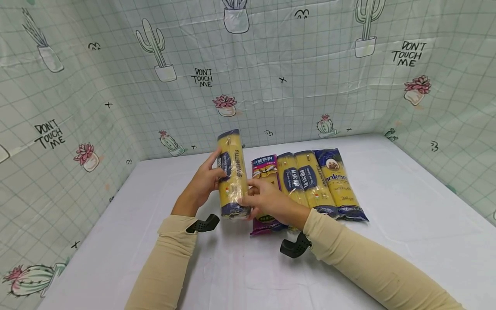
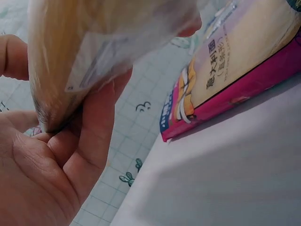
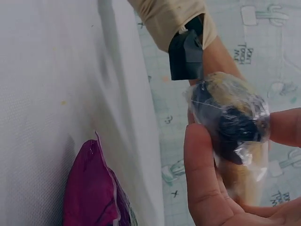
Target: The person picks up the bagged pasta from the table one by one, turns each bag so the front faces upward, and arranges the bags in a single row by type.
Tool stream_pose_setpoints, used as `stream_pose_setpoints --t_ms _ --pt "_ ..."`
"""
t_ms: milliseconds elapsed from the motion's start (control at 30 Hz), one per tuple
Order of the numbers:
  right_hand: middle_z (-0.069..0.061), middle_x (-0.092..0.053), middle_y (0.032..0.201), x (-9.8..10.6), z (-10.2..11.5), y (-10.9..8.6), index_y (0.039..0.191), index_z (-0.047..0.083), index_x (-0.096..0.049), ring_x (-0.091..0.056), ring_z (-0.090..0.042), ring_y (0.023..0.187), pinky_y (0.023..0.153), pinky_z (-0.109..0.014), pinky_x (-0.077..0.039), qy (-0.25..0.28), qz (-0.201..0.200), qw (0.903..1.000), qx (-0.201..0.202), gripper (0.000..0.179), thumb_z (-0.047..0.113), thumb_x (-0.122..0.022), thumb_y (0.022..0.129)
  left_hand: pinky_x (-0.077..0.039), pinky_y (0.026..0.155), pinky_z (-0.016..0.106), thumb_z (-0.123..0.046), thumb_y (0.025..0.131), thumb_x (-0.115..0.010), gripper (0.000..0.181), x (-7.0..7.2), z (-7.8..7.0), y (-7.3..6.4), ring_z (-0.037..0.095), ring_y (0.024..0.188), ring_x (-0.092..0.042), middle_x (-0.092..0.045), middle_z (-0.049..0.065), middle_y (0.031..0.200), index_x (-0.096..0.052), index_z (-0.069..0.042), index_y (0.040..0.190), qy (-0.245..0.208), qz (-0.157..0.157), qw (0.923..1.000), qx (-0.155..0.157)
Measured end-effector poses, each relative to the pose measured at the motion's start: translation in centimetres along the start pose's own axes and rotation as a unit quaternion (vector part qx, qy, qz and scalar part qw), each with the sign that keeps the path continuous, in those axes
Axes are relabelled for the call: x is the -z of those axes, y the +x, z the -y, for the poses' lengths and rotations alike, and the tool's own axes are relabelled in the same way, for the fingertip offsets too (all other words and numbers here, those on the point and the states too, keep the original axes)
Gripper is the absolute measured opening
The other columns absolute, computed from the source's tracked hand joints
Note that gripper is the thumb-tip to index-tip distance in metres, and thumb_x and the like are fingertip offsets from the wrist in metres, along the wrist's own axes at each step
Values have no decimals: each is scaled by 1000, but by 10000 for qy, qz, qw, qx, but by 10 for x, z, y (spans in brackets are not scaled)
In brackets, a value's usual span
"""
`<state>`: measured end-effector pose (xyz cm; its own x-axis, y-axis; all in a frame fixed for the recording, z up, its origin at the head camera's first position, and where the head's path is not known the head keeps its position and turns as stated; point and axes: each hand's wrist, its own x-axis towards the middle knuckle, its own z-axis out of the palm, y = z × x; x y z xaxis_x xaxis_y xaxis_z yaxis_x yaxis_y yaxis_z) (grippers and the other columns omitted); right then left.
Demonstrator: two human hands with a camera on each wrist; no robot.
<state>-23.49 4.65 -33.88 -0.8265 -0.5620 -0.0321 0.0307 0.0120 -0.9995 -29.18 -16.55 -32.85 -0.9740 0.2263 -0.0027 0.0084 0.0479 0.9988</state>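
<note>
Between both hands a yellow spaghetti pack (image 1: 232, 174) with dark blue ends is held up off the table, nearly upright in the head view. My left hand (image 1: 203, 181) grips its left side, thumb across the front; in the left wrist view the fingers (image 2: 96, 127) curl round one wrapped end. Low on the right side, my right hand (image 1: 267, 198) pinches the pack, and the right wrist view shows its crinkled end (image 3: 230, 117) between thumb and fingers. Just right of it lies a purple pasta pack (image 1: 265, 168), partly hidden behind the right hand.
To the right, two more yellow packs with blue labels, one pack (image 1: 288, 172) and another pack (image 1: 314, 181), lie side by side. A blue-and-yellow pack (image 1: 341, 185) ends the row. The white table (image 1: 240, 275) meets a patterned cloth (image 1: 263, 51) behind.
</note>
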Motion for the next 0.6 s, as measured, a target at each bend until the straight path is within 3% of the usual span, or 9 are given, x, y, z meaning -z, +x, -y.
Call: stream_pose_setpoints --t_ms 333,600 --pt "-23 -61 114 -2 -5 2 160 9 -16 -69 -29 93 73 -43 -60 -493 -153 9985 155 86 8 -68 91 -55 78 30 -3 89 -53 85 1 4 0 29 108 -60 -41 22 147 -18 -33 161 158 74 9997 149" --pt "-22 -63 122 1 -7 2 161 10 -17 -68 -27 99 78 -39 -58 -963 -113 9953 69 87 14 -69 91 -55 80 29 -2 95 -53 83 4 7 1 26 106 -62 -44 25 145 -15 -31 162 308 251 9989 262"
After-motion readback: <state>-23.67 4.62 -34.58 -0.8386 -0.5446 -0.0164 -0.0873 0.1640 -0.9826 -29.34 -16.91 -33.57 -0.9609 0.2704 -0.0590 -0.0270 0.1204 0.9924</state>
